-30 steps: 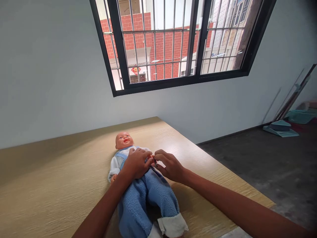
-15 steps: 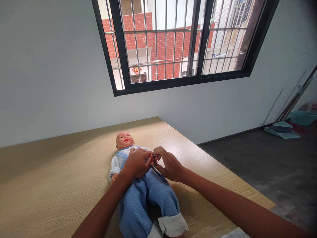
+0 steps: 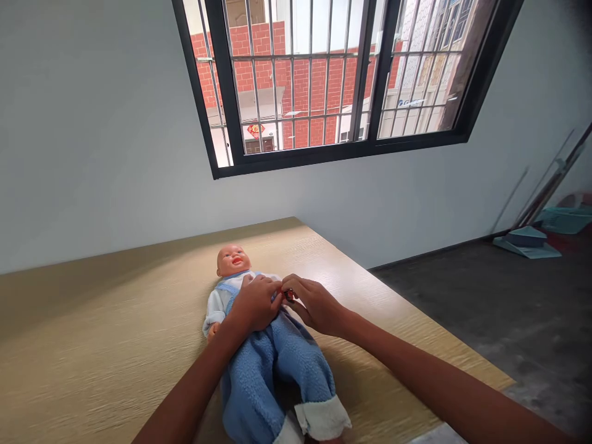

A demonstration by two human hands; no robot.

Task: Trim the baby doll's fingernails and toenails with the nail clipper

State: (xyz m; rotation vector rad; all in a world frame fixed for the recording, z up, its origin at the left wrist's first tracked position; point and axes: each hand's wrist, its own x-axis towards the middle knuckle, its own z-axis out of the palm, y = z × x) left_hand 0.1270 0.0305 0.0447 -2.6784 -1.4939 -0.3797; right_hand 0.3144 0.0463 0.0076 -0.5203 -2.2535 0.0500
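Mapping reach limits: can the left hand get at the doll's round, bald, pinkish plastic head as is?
Likely yes: the left hand rests on the doll's white-and-blue clothed torso, just below the head, and nothing visible stands between them.

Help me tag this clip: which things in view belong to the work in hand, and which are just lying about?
In use:
doll, lying face up
left hand, on the doll's front
right hand, holding a small dark object, unclear what
table, under the doll

Lying about:
dustpan, on the floor
teal basin, near it
poles, leaning by the wall
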